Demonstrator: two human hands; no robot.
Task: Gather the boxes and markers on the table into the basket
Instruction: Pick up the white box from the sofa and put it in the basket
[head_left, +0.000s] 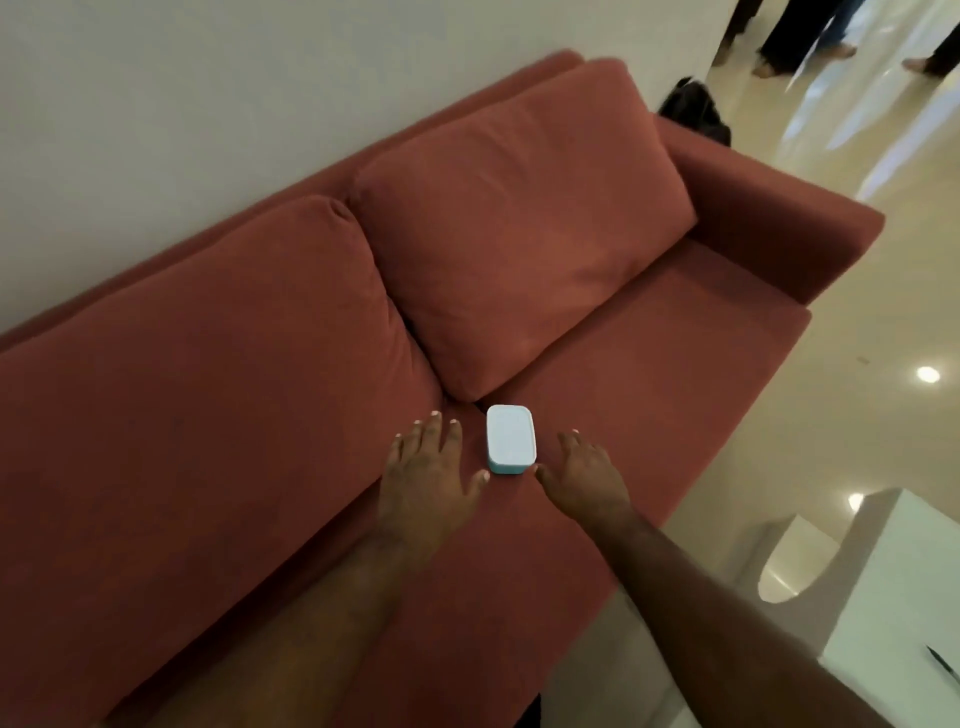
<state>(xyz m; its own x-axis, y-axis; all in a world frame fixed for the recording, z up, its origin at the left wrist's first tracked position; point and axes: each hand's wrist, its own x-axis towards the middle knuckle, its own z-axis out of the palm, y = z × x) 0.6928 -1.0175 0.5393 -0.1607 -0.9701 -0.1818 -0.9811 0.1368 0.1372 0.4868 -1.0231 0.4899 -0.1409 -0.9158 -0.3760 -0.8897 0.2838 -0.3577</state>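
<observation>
A small white box with a light blue base (510, 439) lies on the seat of a red sofa (649, 374), just in front of the gap between the two back cushions. My left hand (428, 475) is spread flat a little to the left of the box, fingers straight, thumb tip close to the box's near corner. My right hand (584, 475) reaches in from the right with relaxed fingers, its thumb close to the box's near right corner. Neither hand holds anything. No basket or markers are in view.
Two red back cushions (519, 223) lean against a pale wall. A white table (893, 613) stands at the lower right with a dark thin object (943, 670) on its edge. A dark bag (696, 111) sits beyond the sofa arm. People's legs (810, 31) stand on the glossy floor.
</observation>
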